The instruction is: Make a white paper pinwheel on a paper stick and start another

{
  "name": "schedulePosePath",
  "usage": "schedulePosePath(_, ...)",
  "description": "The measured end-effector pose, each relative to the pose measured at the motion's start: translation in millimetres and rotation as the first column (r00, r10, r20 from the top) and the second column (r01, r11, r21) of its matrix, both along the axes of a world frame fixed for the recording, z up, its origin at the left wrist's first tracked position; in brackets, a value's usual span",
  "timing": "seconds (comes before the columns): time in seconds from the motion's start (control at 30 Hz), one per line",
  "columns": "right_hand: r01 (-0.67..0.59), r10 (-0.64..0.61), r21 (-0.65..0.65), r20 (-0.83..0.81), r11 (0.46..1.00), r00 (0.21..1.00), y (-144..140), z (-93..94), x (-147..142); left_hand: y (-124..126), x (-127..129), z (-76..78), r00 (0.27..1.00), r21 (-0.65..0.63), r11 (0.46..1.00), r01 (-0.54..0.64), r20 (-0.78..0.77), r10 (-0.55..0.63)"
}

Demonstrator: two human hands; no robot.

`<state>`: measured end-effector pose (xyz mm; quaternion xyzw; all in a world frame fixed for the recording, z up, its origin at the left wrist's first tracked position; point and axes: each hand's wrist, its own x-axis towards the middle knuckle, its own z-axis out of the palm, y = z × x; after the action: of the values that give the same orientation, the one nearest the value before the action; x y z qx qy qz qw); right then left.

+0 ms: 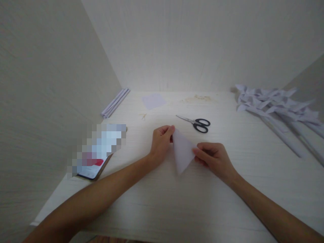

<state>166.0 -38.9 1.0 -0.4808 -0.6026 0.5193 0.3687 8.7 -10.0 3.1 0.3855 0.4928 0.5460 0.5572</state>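
A sheet of white paper [183, 150], triangular in outline, is stretched between my two hands above the white table. My left hand [162, 140] pinches its upper left corner between thumb and fingers. On the other side, my right hand [211, 157] grips the right corner, thumb in front. The paper's lower point hangs free and looks slightly blurred. Just beyond my hands lies a pair of scissors [194, 123] with black handles, blades pointing left.
A flat paper square [153, 101] lies at the back, near small tan bits [199, 98]. Rolled paper sticks [115, 103] rest at the back left, a phone [101, 152] at the left. Several paper pinwheels [273, 104] on sticks are heaped at the right. Walls enclose the table.
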Motion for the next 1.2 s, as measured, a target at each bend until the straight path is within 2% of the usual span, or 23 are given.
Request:
schedulePosePath(0.13,-0.085,0.076,0.085,0.102,0.993,0.992,-5,5.6,-4,0,0,-3.3,0.986,0.042,0.999,-0.016,-0.164,0.023)
schedulePosePath(0.33,-0.170,0.131,0.180,0.213,0.969,0.968,-8,9.5,-7,-1,-2,-7.6,0.928,0.140,0.990,0.010,-0.370,0.043)
schedulePosePath(0.47,-0.201,0.169,0.141,0.211,0.969,0.963,-9,8.1,-9,-1,-2,-5.0,0.896,0.175,0.984,0.035,-0.441,0.046)
schedulePosePath(0.63,-0.193,0.183,0.068,0.136,0.979,0.974,-8,6.7,-11,-6,-1,1.8,0.864,0.178,0.972,0.155,-0.501,-0.046)
schedulePosePath(0.8,-0.189,0.189,-0.034,0.001,0.981,0.982,-5,6.6,-10,-16,5,5.4,0.840,0.119,0.942,0.313,-0.498,-0.217)
schedulePosePath(1.03,-0.086,0.080,-0.067,-0.089,0.994,0.993,-3,1.8,-5,-17,5,5.7,0.880,-0.015,0.919,0.393,-0.283,-0.381)
schedulePosePath(1.2,-0.035,0.010,-0.133,-0.186,0.990,0.982,-2,0.3,-6,-22,6,8.1,0.836,-0.054,0.871,0.489,-0.258,-0.485)
